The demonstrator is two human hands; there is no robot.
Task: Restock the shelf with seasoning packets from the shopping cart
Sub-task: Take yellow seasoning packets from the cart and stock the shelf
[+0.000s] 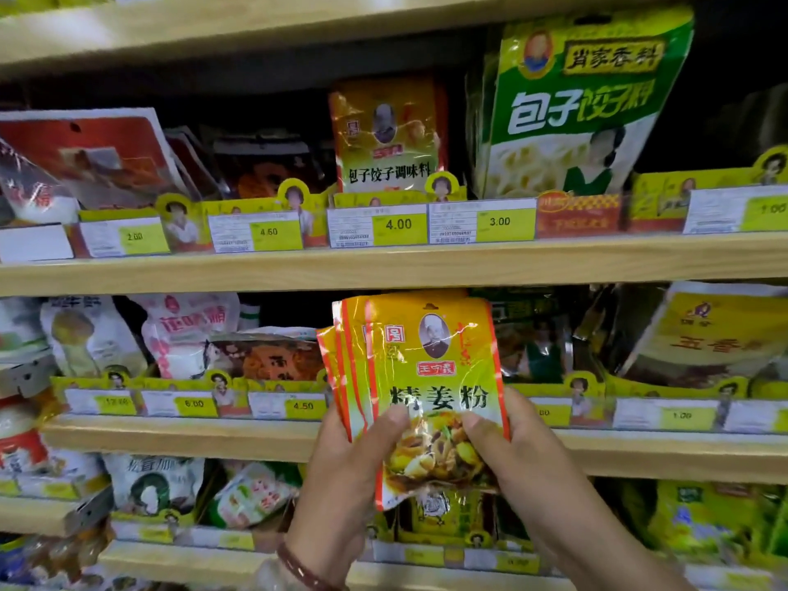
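Seasoning packets (420, 377), 3 or 4 fanned, are pinched by their lower edge between left hand (341, 471) and right hand (524, 458), in front of the shelf (383, 270). Risk: slick film and a thumb-only pinch could let rear packets slide out leftward.

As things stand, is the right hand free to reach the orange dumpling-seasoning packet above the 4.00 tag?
Probably not yet. The right hand and left hand both grip the stack of ginger powder packets. The path up to the orange packet looks open.
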